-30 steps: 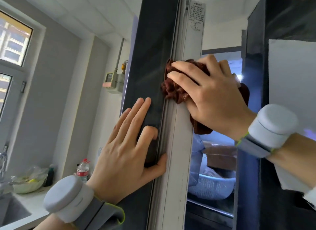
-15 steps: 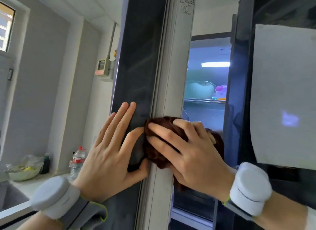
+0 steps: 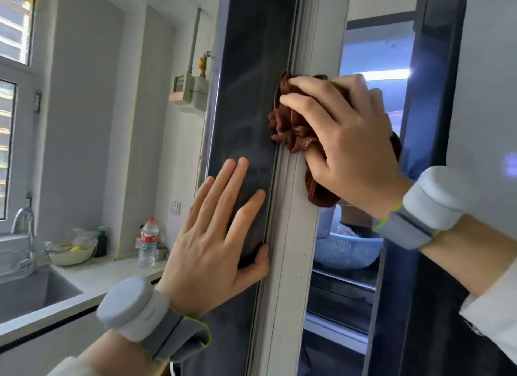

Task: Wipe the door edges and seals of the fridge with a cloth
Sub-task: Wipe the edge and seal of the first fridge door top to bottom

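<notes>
The dark fridge door (image 3: pixel 246 101) stands open, edge-on to me, with its pale edge and seal (image 3: pixel 291 249) running top to bottom. My left hand (image 3: pixel 215 235) lies flat on the dark outer face, fingers straight, thumb touching the seal strip. My right hand (image 3: pixel 347 140) presses a bunched brown cloth (image 3: pixel 291 126) against the door edge and seal, above the left hand; the fingers spread over the cloth and part of it hangs below the palm.
The lit fridge interior (image 3: pixel 372 56) shows behind the door, with a pale blue basket (image 3: pixel 344 252) on a shelf. A second dark door (image 3: pixel 436 291) is at right. At left are a counter (image 3: pixel 112 275), sink (image 3: pixel 33 294), water bottle (image 3: pixel 148 241) and bowl (image 3: pixel 71 254).
My right hand has slid the cloth back up the door edge from beside the left thumb to well above the left hand. The left hand stays flat on the door.
</notes>
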